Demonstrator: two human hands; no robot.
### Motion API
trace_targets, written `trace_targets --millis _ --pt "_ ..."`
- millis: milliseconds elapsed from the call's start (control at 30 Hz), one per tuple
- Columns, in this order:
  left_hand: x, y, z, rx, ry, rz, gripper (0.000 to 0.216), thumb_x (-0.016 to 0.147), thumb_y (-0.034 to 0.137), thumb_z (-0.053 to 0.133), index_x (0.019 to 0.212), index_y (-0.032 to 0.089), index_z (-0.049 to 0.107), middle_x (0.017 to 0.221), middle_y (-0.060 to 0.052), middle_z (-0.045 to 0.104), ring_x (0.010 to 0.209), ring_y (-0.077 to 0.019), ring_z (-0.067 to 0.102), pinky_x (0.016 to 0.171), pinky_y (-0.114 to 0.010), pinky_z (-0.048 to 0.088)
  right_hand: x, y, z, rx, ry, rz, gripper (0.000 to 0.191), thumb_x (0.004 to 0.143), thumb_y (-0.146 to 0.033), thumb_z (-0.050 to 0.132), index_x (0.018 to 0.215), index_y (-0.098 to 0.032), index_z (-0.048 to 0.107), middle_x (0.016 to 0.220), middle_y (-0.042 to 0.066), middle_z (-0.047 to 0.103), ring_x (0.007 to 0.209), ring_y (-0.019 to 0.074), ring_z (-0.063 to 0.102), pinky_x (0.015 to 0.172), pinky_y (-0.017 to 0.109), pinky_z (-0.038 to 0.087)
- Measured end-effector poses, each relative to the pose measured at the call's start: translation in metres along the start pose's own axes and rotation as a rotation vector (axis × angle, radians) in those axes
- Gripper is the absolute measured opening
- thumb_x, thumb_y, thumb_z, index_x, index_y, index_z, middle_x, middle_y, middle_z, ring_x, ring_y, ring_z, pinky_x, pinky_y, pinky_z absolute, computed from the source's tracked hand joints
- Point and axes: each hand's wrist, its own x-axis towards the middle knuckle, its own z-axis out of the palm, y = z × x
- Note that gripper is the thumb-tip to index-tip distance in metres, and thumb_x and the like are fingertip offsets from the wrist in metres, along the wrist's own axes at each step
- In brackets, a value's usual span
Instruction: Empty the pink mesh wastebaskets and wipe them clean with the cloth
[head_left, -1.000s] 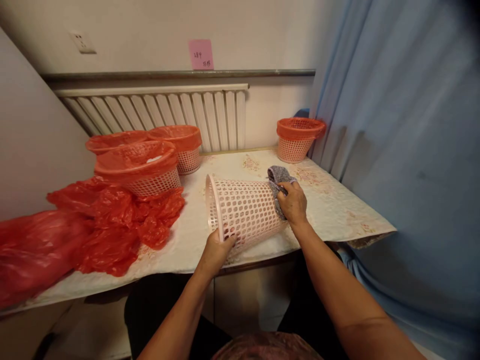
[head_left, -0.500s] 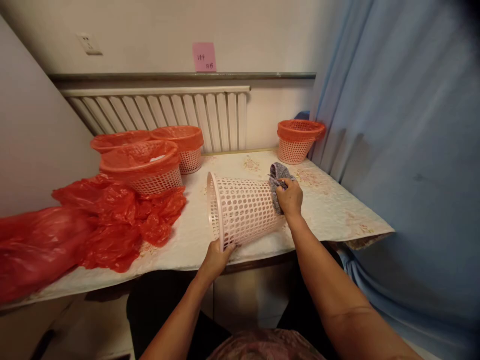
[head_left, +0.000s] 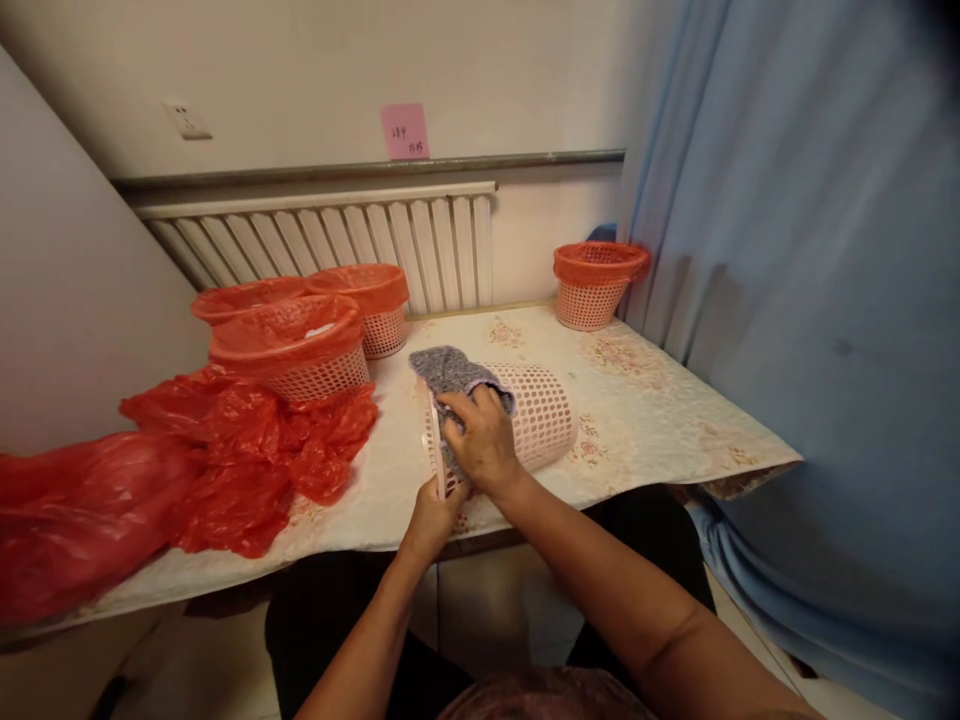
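A pale pink plastic wastebasket (head_left: 544, 410) with a lattice of holes lies on its side on the table, its mouth facing left. My left hand (head_left: 433, 520) grips the near lower edge of its rim, thumb on the outside. Pressed against the upper side near the rim is a grey cloth (head_left: 450, 368) with a light purple edge, held by my right hand (head_left: 484, 445). The cloth drapes over the rim and hides part of it. Some fingers of the right hand are bent into the cloth.
Several wastebaskets with red bag liners (head_left: 296, 345) stand at the back left; another lined wastebasket (head_left: 592, 290) stands back right. Crumpled red plastic bags (head_left: 225, 470) cover the table's left. A flowered tablecloth (head_left: 645, 400) covers the table. A blue curtain (head_left: 810, 300) hangs at the right.
My right hand has moved the grey cloth leftward along the wastebasket, from its base end to the rim. The left hand keeps its grip on the rim.
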Motion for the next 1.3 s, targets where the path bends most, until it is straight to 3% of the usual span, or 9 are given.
trace_targets --millis 133,333,533,633,733,867,1033,1167,1300 --pt "0.003 0.001 -0.001 -0.061 0.027 -0.036 0.045 0.068 0.042 0.071 0.100 0.009 0.068 0.101 -0.012 0.074 0.095 -0.0266 0.068 0.091 -0.040 0.052 0.011 0.055 -0.007 -0.126 0.014 0.018 0.034 0.083 -0.016 0.052 0.111 -0.025 0.068 0.098 0.008 0.055 0.095 0.0242 0.047 0.087 0.034 0.040" --pt "0.004 0.012 0.001 -0.117 -0.010 -0.062 0.045 0.067 0.043 0.071 0.096 0.009 0.066 0.100 -0.014 0.074 0.092 -0.0264 0.070 0.092 -0.043 0.052 0.012 0.145 -0.027 -0.262 0.093 0.235 0.034 0.079 -0.017 0.051 0.106 -0.021 0.071 0.094 0.008 0.056 0.089 0.0219 0.048 0.082 0.033 0.040" --pt "0.006 0.012 0.001 -0.080 -0.025 -0.029 0.044 0.069 0.043 0.070 0.098 0.010 0.067 0.100 -0.013 0.074 0.097 -0.0271 0.069 0.093 -0.043 0.052 -0.002 0.183 -0.036 -0.209 0.235 0.456 0.036 0.075 -0.019 0.049 0.104 -0.018 0.072 0.091 0.007 0.057 0.082 0.0205 0.051 0.080 0.033 0.042" --pt "0.010 0.007 0.000 -0.090 -0.049 -0.018 0.047 0.070 0.042 0.070 0.102 0.008 0.067 0.104 -0.015 0.073 0.096 -0.0276 0.069 0.093 -0.044 0.052 -0.008 0.176 -0.034 -0.195 0.313 0.527 0.036 0.074 -0.018 0.048 0.102 -0.017 0.072 0.089 0.007 0.058 0.081 0.0206 0.052 0.080 0.034 0.042" --pt "0.015 0.003 -0.001 -0.116 -0.083 -0.008 0.048 0.071 0.041 0.070 0.107 0.008 0.066 0.108 -0.016 0.072 0.095 -0.0277 0.069 0.092 -0.045 0.052 -0.009 0.150 -0.027 -0.176 0.302 0.469 0.037 0.075 -0.018 0.048 0.103 -0.018 0.072 0.090 0.008 0.057 0.085 0.0219 0.052 0.082 0.034 0.042" --pt "0.017 0.006 0.001 -0.091 -0.097 -0.003 0.044 0.072 0.039 0.069 0.103 0.009 0.068 0.101 -0.013 0.073 0.094 -0.0273 0.069 0.090 -0.043 0.053 -0.005 0.084 -0.012 -0.073 0.203 0.337 0.035 0.077 -0.017 0.049 0.105 -0.020 0.071 0.091 0.008 0.057 0.091 0.0237 0.053 0.087 0.036 0.042" --pt "0.011 0.031 0.005 -0.013 -0.050 0.067 0.030 0.074 0.034 0.063 0.094 0.013 0.070 0.092 -0.009 0.074 0.095 -0.0266 0.066 0.086 -0.037 0.052 -0.001 0.005 -0.003 0.095 0.075 0.114 0.035 0.079 -0.016 0.052 0.109 -0.025 0.069 0.095 0.007 0.057 0.097 0.0239 0.051 0.089 0.035 0.042" --pt "0.004 0.043 0.007 -0.098 -0.019 0.012 0.031 0.070 0.029 0.066 0.095 0.012 0.068 0.091 -0.006 0.074 0.088 -0.0239 0.066 0.080 -0.033 0.053 0.003 -0.003 -0.003 0.060 0.048 0.050 0.035 0.082 -0.016 0.052 0.111 -0.025 0.068 0.095 0.007 0.056 0.097 0.0243 0.050 0.090 0.036 0.041" --pt "0.002 0.026 0.006 -0.105 -0.019 -0.022 0.037 0.070 0.033 0.069 0.099 0.010 0.066 0.094 -0.008 0.073 0.087 -0.0233 0.067 0.082 -0.034 0.053 0.007 0.016 -0.004 -0.025 0.031 0.003 0.035 0.083 -0.017 0.051 0.112 -0.026 0.068 0.093 0.008 0.055 0.095 0.0246 0.048 0.088 0.035 0.041"
